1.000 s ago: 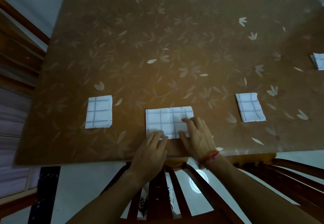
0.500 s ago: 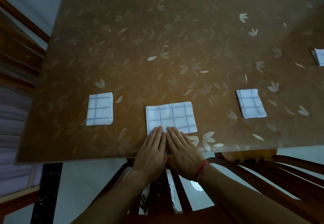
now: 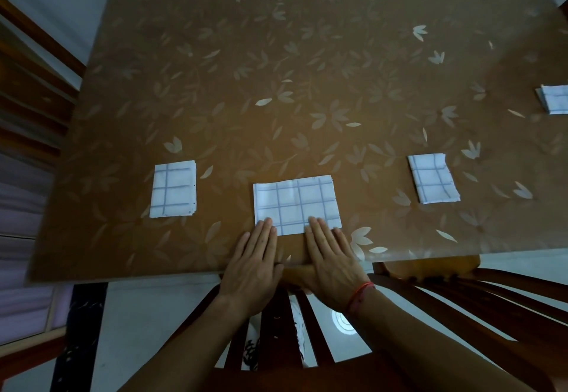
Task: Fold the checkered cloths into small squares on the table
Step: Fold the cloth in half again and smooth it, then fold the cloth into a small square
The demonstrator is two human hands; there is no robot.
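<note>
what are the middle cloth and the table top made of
The middle cloth: seemingly thin woven fabric, matte white with blue grid lines, holding crisp folded edges. The table top: likely a glossy vinyl or plastic cover, brown with printed leaves; its sheen suggests this, though unsure.

A dark wooden chair back (image 3: 276,330) with upright slats is seen at the lower middle of the frame. A second slatted wooden chair (image 3: 430,268) is seen at the lower right. Pale floor (image 3: 147,315) is shown beside and between the slats, and a round bright reflection (image 3: 342,325) is caught on it. Stepped wooden rails (image 3: 33,90) are seen along the upper left edge, and a dark patterned strip (image 3: 76,330) at the lower left.
</note>
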